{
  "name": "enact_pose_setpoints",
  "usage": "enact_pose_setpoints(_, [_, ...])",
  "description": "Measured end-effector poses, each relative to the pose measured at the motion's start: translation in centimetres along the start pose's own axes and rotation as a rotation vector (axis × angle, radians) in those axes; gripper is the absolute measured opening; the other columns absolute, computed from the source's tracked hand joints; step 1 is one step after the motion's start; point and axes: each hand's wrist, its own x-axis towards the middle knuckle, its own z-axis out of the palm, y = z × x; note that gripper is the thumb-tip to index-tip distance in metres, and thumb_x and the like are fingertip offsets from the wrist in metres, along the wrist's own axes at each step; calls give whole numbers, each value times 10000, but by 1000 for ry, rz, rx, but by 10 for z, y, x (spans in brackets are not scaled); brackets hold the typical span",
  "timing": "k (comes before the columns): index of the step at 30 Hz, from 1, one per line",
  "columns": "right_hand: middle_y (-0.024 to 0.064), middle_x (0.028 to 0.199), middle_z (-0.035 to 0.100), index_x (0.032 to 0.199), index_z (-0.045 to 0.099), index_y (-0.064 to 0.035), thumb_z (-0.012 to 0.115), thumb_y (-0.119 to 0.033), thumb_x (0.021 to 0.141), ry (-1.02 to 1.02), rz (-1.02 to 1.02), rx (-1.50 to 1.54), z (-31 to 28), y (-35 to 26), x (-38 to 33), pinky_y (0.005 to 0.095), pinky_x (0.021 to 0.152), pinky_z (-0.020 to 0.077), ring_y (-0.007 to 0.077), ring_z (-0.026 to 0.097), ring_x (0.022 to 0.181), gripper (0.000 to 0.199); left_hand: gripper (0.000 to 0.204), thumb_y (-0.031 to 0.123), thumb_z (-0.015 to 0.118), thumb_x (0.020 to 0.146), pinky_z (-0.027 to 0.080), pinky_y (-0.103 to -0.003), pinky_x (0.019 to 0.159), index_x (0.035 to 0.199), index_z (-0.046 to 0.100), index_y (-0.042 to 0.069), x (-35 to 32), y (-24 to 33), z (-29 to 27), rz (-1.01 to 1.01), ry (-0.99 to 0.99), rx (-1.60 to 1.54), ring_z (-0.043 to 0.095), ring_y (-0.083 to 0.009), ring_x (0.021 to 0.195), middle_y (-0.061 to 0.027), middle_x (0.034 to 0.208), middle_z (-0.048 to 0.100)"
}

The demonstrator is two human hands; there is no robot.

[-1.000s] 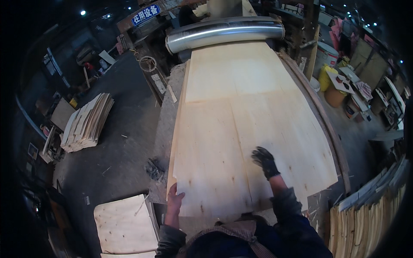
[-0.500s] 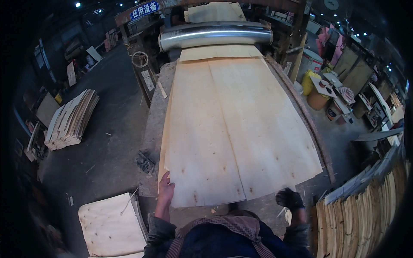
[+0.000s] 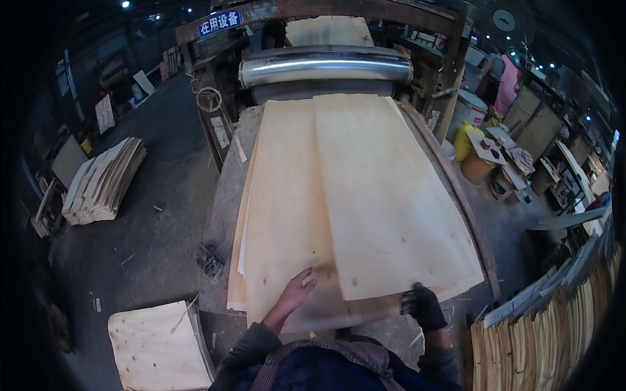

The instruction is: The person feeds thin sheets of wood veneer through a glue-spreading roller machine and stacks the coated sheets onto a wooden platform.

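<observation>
Under your hands lies a stack of pale, thin wooden veneer sheets [image 3: 306, 215], cream to light tan, smooth-faced with faint grain lines and a few small dark knots near the close end. The top sheet [image 3: 385, 195] overlaps the one beneath it on the right, its left edge running as a clear seam up the middle of the stack. The sheets rest flat on the long grey worktop [image 3: 225, 208], with their long axis running straight away from you: the far ends reach the shiny steel roller [image 3: 326, 65] of the machine, and the near ends stop just in front of your body. The near edges fan out a little, so the layers show as staggered steps at the lower left corner.

Your bare left hand [image 3: 297, 290] lies palm down on the lower sheet near its close edge, fingers [image 3: 306, 277] stretched out flat and gripping nothing. Your right hand [image 3: 424, 306], in a dark glove, sits at the near right corner of the top sheet; you cannot tell from here whether its fingers pinch the edge or merely rest on it.
</observation>
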Motion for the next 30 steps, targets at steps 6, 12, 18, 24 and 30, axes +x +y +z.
enact_pose_setpoints(6, [113, 830, 583, 915, 541, -90, 460, -226, 882, -200, -33, 108, -6, 24, 170, 402, 676, 503, 269, 580, 752, 162, 562, 171, 605, 737, 292, -425, 989, 1227, 400, -9, 3, -31, -33, 79, 321, 659, 343, -367, 1193, -224, 1262, 395])
enact_pose_setpoints(12, [199, 1035, 558, 1002, 507, 6, 490, -171, 859, -378, -236, 298, 46, 1, 309, 522, 861, 439, 360, 541, 982, 228, 720, 164, 620, 715, 298, -464, 971, 1304, 247, -20, -48, -62, -70, -224, 486, 729, 319, -398, 1193, -265, 1296, 308])
enact_pose_setpoints(18, [203, 1114, 533, 1100, 496, -61, 471, -157, 866, -244, 103, 199, 61, 22, 258, 494, 896, 418, 362, 518, 1033, 254, 606, 23, 582, 708, 386, -352, 904, 1254, 328, -43, -62, -73, -89, -270, 454, 124, 466, -287, 1079, -186, 1162, 471])
enact_pose_setpoints(24, [178, 1167, 512, 1147, 486, -41, 441, -185, 887, -384, 460, 108, 11, 92, 106, 479, 914, 399, 350, 506, 1062, 301, 444, -92, 522, 705, 435, -293, 797, 1126, 431, 14, -69, -56, -105, -101, 488, -284, 554, -188, 891, -110, 963, 576])
enact_pose_setpoints(30, [165, 1067, 568, 1082, 525, -1, 419, -200, 912, -276, 358, -26, -13, 124, 23, 354, 870, 451, 252, 562, 964, 283, 517, -130, 462, 728, 459, -285, 757, 1201, 380, 60, -73, 24, -103, -91, 327, -534, 573, -183, 858, -130, 952, 597])
